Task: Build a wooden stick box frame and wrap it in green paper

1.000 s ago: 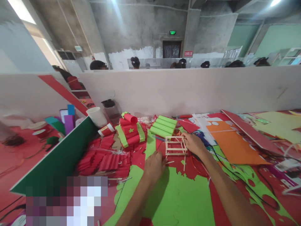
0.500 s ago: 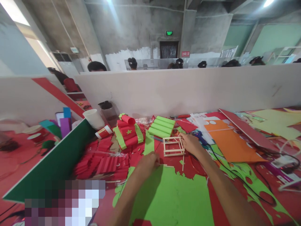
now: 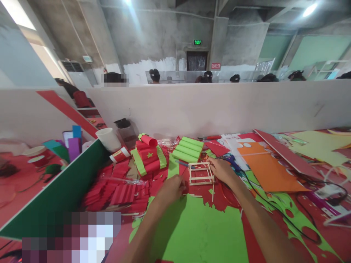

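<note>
A small box-shaped frame of thin wooden sticks [image 3: 201, 182] stands on the red surface in front of me. My right hand [image 3: 219, 170] is closed at its right back corner, its fingers against the sticks. One loose-looking stick [image 3: 213, 191] points toward me from the frame's right front corner. Left of the frame, my left hand [image 3: 175, 187] has its fingers curled together low over the back edge of a green foam sheet [image 3: 203, 230]. Whatever those fingers hold is hidden. Short wooden sticks [image 3: 196, 196] lie just beside them.
Behind the frame lie ridged green rolls [image 3: 188, 149] and a red rolled piece with a yellow star [image 3: 149, 155]. Folded red pieces [image 3: 123, 193] and a dark green board [image 3: 55, 193] are on the left. Orange sheet [image 3: 263, 164] and a black cable [image 3: 274, 202] lie right.
The view has shifted slightly. My left hand's fingers look a little more bent. My right hand stays at the stick frame, which has hardly moved.
</note>
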Demonstrator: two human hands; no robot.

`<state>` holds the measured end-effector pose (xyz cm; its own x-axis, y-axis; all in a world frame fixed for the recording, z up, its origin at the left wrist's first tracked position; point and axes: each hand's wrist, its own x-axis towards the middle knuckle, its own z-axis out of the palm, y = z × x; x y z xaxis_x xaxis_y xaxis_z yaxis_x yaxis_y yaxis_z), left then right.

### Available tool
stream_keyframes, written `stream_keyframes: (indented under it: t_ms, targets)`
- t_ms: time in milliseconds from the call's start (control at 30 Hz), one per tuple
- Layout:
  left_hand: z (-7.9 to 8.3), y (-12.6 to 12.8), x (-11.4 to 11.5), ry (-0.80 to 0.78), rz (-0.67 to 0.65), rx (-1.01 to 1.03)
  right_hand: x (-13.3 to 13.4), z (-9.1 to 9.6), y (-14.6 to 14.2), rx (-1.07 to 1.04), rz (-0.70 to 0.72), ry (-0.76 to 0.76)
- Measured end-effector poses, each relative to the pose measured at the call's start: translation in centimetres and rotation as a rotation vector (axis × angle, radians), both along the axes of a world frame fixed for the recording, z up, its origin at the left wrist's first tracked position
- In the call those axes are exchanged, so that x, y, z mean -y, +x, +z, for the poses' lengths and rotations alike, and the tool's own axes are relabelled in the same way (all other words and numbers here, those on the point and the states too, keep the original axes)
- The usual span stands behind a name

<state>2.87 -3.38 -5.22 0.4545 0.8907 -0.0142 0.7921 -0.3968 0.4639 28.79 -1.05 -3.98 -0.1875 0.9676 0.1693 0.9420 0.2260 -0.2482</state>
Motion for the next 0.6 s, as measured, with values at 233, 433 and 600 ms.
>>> stream_keyframes:
  t_ms: [233, 433, 600]
  targets:
    - [0.4, -0.2, -2.1, 0.138, 0.002, 0.153, 0.2, 0.0, 0.4, -0.017, 0.013, 0.021]
    - [1.0, 1.7, -3.4, 0.154, -0.102, 0.481, 0.1, 0.0, 0.1, -0.024, 0.017, 0.021]
    - [0.5, 2.5, -4.0, 0.151, -0.077, 0.548, -0.1, -0.3, 0.0, -0.035, 0.018, 0.026]
